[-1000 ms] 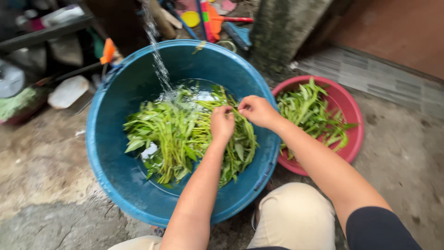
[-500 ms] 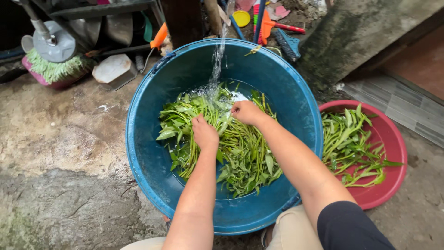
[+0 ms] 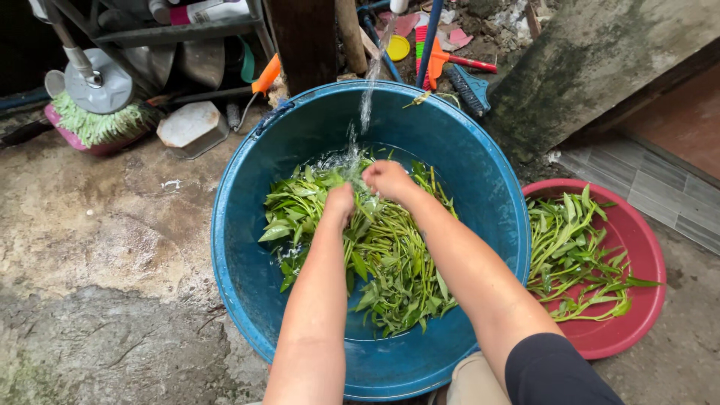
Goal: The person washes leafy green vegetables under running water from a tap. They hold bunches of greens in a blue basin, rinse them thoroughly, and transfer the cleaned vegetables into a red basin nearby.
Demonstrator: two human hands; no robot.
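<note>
Head view: hands (image 3: 367,191) in wet leafy greens (image 3: 390,262).

A: What's the ground?
B: Rough, stained concrete floor (image 3: 97,247).
A: What sits on it?
B: Blue tub (image 3: 247,247), red basin (image 3: 637,330) touching its right side. Pale block (image 3: 191,127) and pink brush (image 3: 97,127) further back.

The blue basin (image 3: 247,247) is smooth plastic and looks glossy where it is wet. The red basin (image 3: 637,330) is plastic too, more matt. The leafy greens (image 3: 390,262) shine with water. The floor (image 3: 97,247) is rough, stained concrete, and the wall (image 3: 592,60) is rough and mossy
</note>
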